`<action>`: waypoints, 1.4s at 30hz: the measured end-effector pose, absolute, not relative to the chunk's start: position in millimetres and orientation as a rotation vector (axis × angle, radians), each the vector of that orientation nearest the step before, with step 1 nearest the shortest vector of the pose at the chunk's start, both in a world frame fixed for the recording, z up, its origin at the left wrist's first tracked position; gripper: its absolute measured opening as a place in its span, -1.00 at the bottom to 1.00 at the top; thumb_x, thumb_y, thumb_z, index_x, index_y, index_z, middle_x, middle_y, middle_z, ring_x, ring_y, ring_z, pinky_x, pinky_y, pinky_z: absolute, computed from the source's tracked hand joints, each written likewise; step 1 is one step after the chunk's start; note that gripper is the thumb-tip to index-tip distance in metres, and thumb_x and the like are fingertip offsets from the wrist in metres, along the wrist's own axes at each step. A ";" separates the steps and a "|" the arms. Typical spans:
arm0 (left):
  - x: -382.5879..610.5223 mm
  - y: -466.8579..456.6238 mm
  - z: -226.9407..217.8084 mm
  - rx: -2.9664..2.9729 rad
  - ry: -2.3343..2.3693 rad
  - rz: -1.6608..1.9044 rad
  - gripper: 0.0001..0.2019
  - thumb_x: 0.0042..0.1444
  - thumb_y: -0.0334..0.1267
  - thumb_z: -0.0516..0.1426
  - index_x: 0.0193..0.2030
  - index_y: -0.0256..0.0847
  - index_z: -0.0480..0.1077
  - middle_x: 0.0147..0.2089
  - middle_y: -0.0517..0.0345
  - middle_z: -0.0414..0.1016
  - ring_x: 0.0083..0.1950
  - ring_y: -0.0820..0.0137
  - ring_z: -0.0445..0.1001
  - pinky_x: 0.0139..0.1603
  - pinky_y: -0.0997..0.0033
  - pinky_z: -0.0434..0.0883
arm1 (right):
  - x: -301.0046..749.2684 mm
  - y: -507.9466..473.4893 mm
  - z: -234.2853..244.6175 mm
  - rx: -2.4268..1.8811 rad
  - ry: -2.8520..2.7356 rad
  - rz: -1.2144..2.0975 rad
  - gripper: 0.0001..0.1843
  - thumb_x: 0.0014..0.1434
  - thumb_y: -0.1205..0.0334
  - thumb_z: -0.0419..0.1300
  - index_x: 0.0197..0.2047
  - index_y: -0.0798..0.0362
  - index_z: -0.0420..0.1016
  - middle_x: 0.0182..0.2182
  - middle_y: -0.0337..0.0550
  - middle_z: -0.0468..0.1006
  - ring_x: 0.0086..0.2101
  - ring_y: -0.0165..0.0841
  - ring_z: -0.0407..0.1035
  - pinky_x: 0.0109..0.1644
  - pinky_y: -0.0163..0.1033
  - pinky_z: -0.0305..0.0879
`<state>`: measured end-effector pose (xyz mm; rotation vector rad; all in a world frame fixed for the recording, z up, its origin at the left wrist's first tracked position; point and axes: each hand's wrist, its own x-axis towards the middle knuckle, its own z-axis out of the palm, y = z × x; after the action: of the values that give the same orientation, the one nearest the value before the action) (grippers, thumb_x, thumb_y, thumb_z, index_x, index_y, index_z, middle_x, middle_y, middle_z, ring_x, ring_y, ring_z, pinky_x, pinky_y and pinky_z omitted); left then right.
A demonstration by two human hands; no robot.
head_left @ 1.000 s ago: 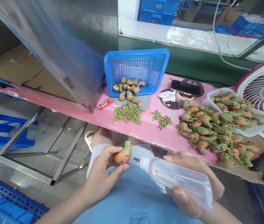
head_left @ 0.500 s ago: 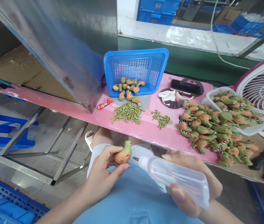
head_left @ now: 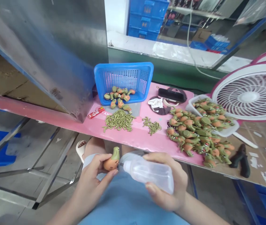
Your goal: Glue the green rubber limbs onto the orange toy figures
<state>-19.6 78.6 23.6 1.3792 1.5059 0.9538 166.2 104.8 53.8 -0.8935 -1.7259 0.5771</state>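
Observation:
Between the fingers and thumb of my left hand (head_left: 94,175) is a small orange and green figurine (head_left: 112,161), its green head pointing up. My right hand (head_left: 168,181) is wrapped around a translucent squeeze bottle (head_left: 148,173) lying sideways. The bottle's thin dark tip points left and meets or nearly meets the figurine's right side; I cannot tell if they touch. Beyond my hands, a pile of small green curved pieces (head_left: 119,120) lies on the pink tabletop (head_left: 144,142), with a smaller group of green pieces (head_left: 152,125) to its right.
A blue basket (head_left: 123,66) holding several figurines stands at the back. Many more figurines (head_left: 191,132) are heaped at right, around a white basket (head_left: 231,129). Nearby are a fan (head_left: 248,97), black-handled pliers (head_left: 242,161), a phone (head_left: 171,95) and a red packet (head_left: 96,112). A metal cabinet (head_left: 76,62) rises at left.
The bottle has come left, so its tip is now at the figurine. My left hand keeps its hold. The whole view has shifted, with the table things appearing further left.

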 end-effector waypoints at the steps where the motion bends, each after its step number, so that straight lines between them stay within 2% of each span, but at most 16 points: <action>1: -20.3 80.5 21.5 1.356 1.522 0.950 -0.80 -0.07 -0.26 0.16 -0.24 -0.15 0.34 -0.35 0.19 0.52 -0.37 0.41 0.54 -0.34 0.48 0.51 | 166.8 105.0 51.8 -0.919 -1.691 0.638 -0.71 0.16 0.01 0.11 -0.23 0.08 0.35 -0.53 -0.19 0.45 -0.59 -0.42 0.34 -0.58 -0.40 0.28; 5: -27.7 91.8 10.0 1.166 1.547 1.000 -0.74 -0.15 -0.20 0.21 -0.28 -0.17 0.32 -0.38 0.18 0.53 -0.36 0.38 0.54 -0.36 0.50 0.50 | 175.3 109.3 30.5 -1.036 -1.476 0.951 -0.70 0.07 -0.01 0.17 -0.32 0.08 0.37 -0.54 -0.20 0.44 -0.61 -0.41 0.32 -0.61 -0.39 0.24; 7: -35.1 98.3 5.3 1.015 1.546 1.065 -0.68 -0.18 -0.16 0.23 -0.27 -0.17 0.29 -0.40 0.21 0.52 -0.37 0.39 0.54 -0.39 0.53 0.50 | 183.1 118.6 12.4 -1.133 -1.334 1.003 -0.70 0.01 0.01 0.20 -0.36 0.09 0.37 -0.56 -0.21 0.42 -0.60 -0.39 0.32 -0.59 -0.36 0.25; 10: -46.3 105.4 4.0 0.840 1.564 1.107 -0.60 -0.23 -0.10 0.27 -0.27 -0.19 0.28 -0.44 0.22 0.51 -0.43 0.40 0.52 -0.44 0.51 0.50 | 197.4 147.3 -15.8 -1.237 -1.183 0.910 -0.67 -0.07 0.01 0.22 -0.37 0.07 0.29 -0.57 -0.26 0.38 -0.58 -0.39 0.30 -0.56 -0.35 0.24; 14: -46.3 105.6 11.7 0.744 1.553 1.154 -0.56 -0.35 -0.12 0.32 -0.31 -0.21 0.30 -0.49 0.25 0.49 -0.48 0.40 0.50 -0.50 0.51 0.48 | 216.8 205.6 -40.4 -1.305 -1.118 0.782 -0.58 -0.10 0.01 0.23 -0.28 0.05 0.17 -0.49 -0.25 0.41 -0.53 -0.37 0.33 -0.49 -0.30 0.29; 16: -39.2 102.5 16.6 0.719 1.550 1.238 -0.62 -0.30 -0.15 0.29 -0.32 -0.19 0.31 -0.50 0.30 0.47 -0.50 0.44 0.49 -0.52 0.54 0.46 | 224.9 235.2 -48.0 -1.361 -1.116 0.712 -0.58 -0.04 0.05 0.24 -0.21 0.09 0.20 -0.42 -0.21 0.42 -0.46 -0.36 0.36 -0.41 -0.26 0.32; 20: -27.0 95.9 21.2 0.710 1.546 1.289 -0.72 -0.23 -0.21 0.24 -0.33 -0.17 0.32 -0.51 0.32 0.46 -0.51 0.46 0.47 -0.53 0.55 0.44 | 237.2 277.1 -62.2 -1.471 -1.174 0.579 -0.72 0.18 0.14 0.14 -0.12 0.15 0.29 -0.27 -0.14 0.40 -0.32 -0.35 0.36 -0.24 -0.17 0.34; 23: -28.6 92.0 16.8 0.706 1.546 1.280 -0.73 -0.23 -0.21 0.23 -0.34 -0.17 0.31 -0.52 0.31 0.46 -0.50 0.43 0.48 -0.53 0.52 0.44 | 244.9 284.6 -68.8 -1.538 -1.263 0.483 -0.71 0.19 0.17 0.13 -0.06 0.14 0.27 -0.20 -0.11 0.38 -0.26 -0.31 0.35 -0.17 -0.11 0.33; 25: -33.6 89.2 11.0 0.708 1.542 1.270 -0.72 -0.22 -0.21 0.24 -0.33 -0.18 0.31 -0.51 0.30 0.46 -0.50 0.42 0.48 -0.53 0.51 0.45 | 247.2 277.9 -68.3 -1.583 -1.323 0.396 -0.63 0.14 0.23 0.15 0.00 0.14 0.20 -0.12 -0.04 0.34 -0.16 -0.22 0.31 -0.09 -0.04 0.29; 27: -38.6 86.2 5.6 0.714 1.528 1.230 -0.69 -0.24 -0.20 0.25 -0.32 -0.18 0.30 -0.50 0.28 0.47 -0.50 0.40 0.49 -0.54 0.49 0.45 | 243.6 264.6 -64.3 -1.632 -1.389 0.289 -0.49 0.05 0.31 0.16 0.06 0.16 0.11 -0.02 0.09 0.26 -0.02 -0.10 0.19 0.03 0.08 0.15; 29: -40.3 83.2 3.5 0.717 1.521 1.185 -0.66 -0.26 -0.20 0.27 -0.31 -0.19 0.30 -0.48 0.26 0.48 -0.50 0.38 0.49 -0.54 0.47 0.46 | 231.6 250.2 -59.0 -1.665 -1.509 0.211 -0.44 -0.01 0.36 0.16 0.07 0.19 0.10 0.02 0.17 0.21 0.05 -0.03 0.08 0.11 0.15 0.01; 30: -39.3 81.9 4.4 0.719 1.520 1.175 -0.67 -0.26 -0.21 0.26 -0.31 -0.19 0.30 -0.48 0.25 0.49 -0.50 0.39 0.49 -0.54 0.47 0.46 | 222.7 244.4 -56.6 -1.670 -1.597 0.195 -0.49 -0.01 0.39 0.16 0.04 0.19 0.16 0.01 0.15 0.22 0.05 -0.04 0.07 0.12 0.14 0.00; 33: -30.6 79.0 12.9 0.726 1.525 1.197 -0.73 -0.21 -0.23 0.22 -0.32 -0.18 0.30 -0.48 0.27 0.48 -0.51 0.42 0.47 -0.53 0.50 0.43 | 192.4 238.7 -51.9 -1.657 -1.901 0.220 -0.74 0.05 0.43 0.15 -0.14 0.11 0.34 -0.13 -0.04 0.36 -0.04 -0.18 0.19 0.07 -0.01 0.12; 36: -21.6 76.4 22.6 0.731 1.503 1.196 -0.73 -0.20 -0.22 0.22 -0.32 -0.17 0.29 -0.50 0.30 0.46 -0.52 0.43 0.46 -0.53 0.50 0.42 | 171.7 247.5 -50.7 -1.682 -2.102 0.247 -0.92 0.15 0.34 0.16 -0.25 0.14 0.39 -0.21 -0.13 0.39 -0.11 -0.25 0.26 -0.01 -0.04 0.21; 42: -19.0 69.5 23.9 0.681 1.471 1.193 -0.70 -0.20 -0.17 0.26 -0.33 -0.16 0.29 -0.50 0.30 0.45 -0.51 0.42 0.47 -0.50 0.47 0.44 | 171.2 261.9 -48.8 -1.703 -2.182 0.305 -0.87 0.21 0.24 0.13 -0.27 0.16 0.39 -0.24 -0.14 0.42 -0.19 -0.31 0.33 -0.08 -0.08 0.29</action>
<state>-19.0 69.5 23.9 0.6811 1.4711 1.1925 171.2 261.9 -48.8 -1.7035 -2.1820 0.3051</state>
